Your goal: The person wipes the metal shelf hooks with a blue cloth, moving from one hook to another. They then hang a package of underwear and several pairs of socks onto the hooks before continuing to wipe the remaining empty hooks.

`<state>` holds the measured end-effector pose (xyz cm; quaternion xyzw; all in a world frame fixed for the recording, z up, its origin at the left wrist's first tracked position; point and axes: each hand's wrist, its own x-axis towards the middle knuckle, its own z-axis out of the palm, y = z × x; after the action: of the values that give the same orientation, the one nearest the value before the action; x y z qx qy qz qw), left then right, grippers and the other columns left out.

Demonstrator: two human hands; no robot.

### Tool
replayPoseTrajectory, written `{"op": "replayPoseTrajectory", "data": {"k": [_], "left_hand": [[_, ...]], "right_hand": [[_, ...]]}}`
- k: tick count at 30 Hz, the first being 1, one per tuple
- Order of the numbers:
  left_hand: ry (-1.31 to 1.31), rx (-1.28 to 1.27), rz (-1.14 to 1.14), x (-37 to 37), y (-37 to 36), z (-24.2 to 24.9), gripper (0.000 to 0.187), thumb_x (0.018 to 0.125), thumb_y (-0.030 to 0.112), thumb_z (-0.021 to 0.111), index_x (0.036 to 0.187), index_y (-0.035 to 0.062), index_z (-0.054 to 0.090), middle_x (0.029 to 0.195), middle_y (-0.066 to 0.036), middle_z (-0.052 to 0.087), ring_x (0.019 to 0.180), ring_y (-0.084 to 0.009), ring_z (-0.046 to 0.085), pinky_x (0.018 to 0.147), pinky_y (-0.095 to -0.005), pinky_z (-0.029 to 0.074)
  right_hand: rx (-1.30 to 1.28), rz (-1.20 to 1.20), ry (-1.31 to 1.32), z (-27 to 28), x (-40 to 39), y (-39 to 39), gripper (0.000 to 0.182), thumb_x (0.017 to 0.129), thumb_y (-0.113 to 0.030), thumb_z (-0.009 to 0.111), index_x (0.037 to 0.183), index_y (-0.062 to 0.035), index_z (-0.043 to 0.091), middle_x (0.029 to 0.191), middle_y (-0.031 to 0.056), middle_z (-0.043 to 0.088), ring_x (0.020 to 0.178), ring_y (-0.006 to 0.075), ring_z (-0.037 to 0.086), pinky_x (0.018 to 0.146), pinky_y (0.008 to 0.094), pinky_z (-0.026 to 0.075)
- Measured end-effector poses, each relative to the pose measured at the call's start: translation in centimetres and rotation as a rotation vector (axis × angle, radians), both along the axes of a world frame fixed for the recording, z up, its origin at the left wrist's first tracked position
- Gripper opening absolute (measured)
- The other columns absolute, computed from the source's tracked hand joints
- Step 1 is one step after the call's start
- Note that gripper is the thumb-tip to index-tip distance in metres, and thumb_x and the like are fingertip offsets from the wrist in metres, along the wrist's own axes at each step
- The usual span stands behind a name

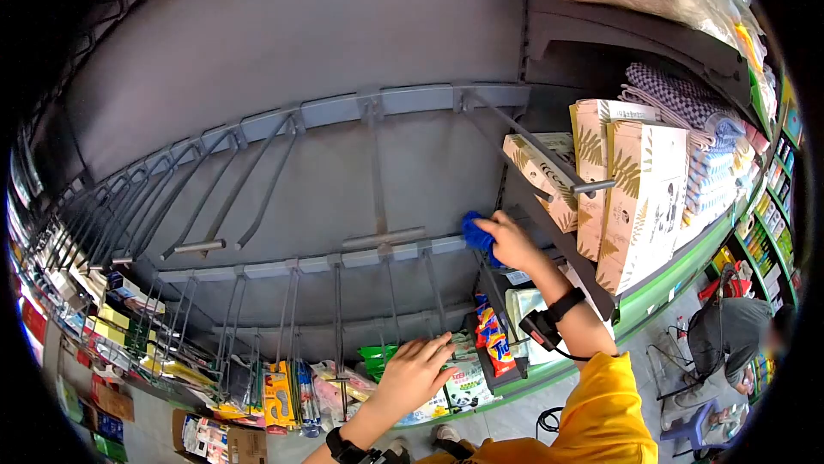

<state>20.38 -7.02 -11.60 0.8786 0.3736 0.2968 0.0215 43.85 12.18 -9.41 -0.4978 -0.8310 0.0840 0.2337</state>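
My right hand (510, 239) is closed round a bunched blue cloth (477, 236), which touches the right end of the lower grey rail (446, 246). Below and to the left, my left hand (414, 378) holds nothing, its fingers spread in front of the hanging goods. Close to it are a green packet (375, 359) and a white-and-green packet (468, 382). An orange Tide packet (493, 339) stands beneath my right forearm. Long metal hooks (432, 288) stick out from the rail between my hands.
An upper rail (335, 109) carries more protruding hooks. Leaf-patterned boxes (639, 198) and folded checked cloths (678, 95) fill the right shelf, edged by a green strip (652, 299). A cardboard box (245, 445) sits on the floor. A person (725, 335) sits at the right.
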Motion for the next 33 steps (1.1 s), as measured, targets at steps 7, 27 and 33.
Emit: {"op": "replayPoseTrajectory", "data": {"k": [7, 27, 33], "left_hand": [[0.007, -0.030, 0.042, 0.4, -0.4, 0.2, 0.031, 0.081, 0.027, 0.063, 0.101, 0.0043, 0.060, 0.116, -0.009, 0.057, 0.088, -0.0272, 0.061, 0.079, -0.0362, 0.048], [0.028, -0.094, 0.058, 0.5, -0.5, 1.0, 0.036, 0.079, 0.026, 0.066, 0.104, 0.0021, 0.060, 0.116, -0.009, 0.057, 0.090, -0.0266, 0.059, 0.080, -0.0354, 0.048], [0.036, -0.089, 0.086, 0.7, -0.7, 1.2, 0.032, 0.082, 0.028, 0.063, 0.105, 0.0045, 0.061, 0.118, -0.008, 0.057, 0.089, -0.0261, 0.060, 0.079, -0.0367, 0.049]], "right_hand": [[-0.230, 0.239, 0.137, -1.2, 2.6, -3.2, 0.042, 0.073, 0.004, 0.048, 0.109, -0.0124, 0.063, 0.094, 0.0152, 0.053, 0.091, 0.0310, 0.052, 0.084, 0.0326, 0.040], [-0.300, -0.249, 0.449, -3.3, 6.8, -8.5, 0.051, 0.073, -0.002, 0.057, 0.123, -0.0049, 0.050, 0.121, 0.0160, 0.054, 0.108, 0.0271, 0.052, 0.093, 0.0323, 0.039], [-0.222, 0.043, 0.334, -7.6, 3.8, -1.2, 0.053, 0.071, 0.006, 0.048, 0.123, -0.0062, 0.049, 0.110, 0.0177, 0.047, 0.109, 0.0327, 0.046, 0.094, 0.0335, 0.035]]}}
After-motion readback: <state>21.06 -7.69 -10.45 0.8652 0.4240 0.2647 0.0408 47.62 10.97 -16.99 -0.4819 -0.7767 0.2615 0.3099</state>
